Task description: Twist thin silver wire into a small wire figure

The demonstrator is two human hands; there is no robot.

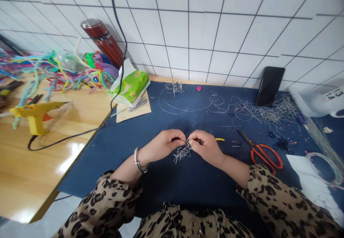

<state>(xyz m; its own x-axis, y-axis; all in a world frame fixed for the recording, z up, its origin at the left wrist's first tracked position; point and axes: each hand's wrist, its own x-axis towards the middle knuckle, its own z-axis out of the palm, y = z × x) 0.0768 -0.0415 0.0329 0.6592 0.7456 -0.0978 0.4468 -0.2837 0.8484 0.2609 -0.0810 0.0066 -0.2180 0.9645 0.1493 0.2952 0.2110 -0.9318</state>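
Note:
Between my two hands is a small tangle of bent silvery wire, held up over the dark blue mat. My left hand pinches its upper edge with thumb and forefinger. From the other side my right hand pinches the same wire, its fingertips almost meeting those of the left. The exact strand in each pinch is too fine to make out. Beside my right hand lies a thin yellow piece, partly hidden by it. Orange-handled scissors rest further right, near a short bent wire.
Loose wire piles up at the back right, below a leaning black phone. Another wire piece and a pink bead lie near the wall. A yellow glue gun, a tissue pack and a red flask stand left.

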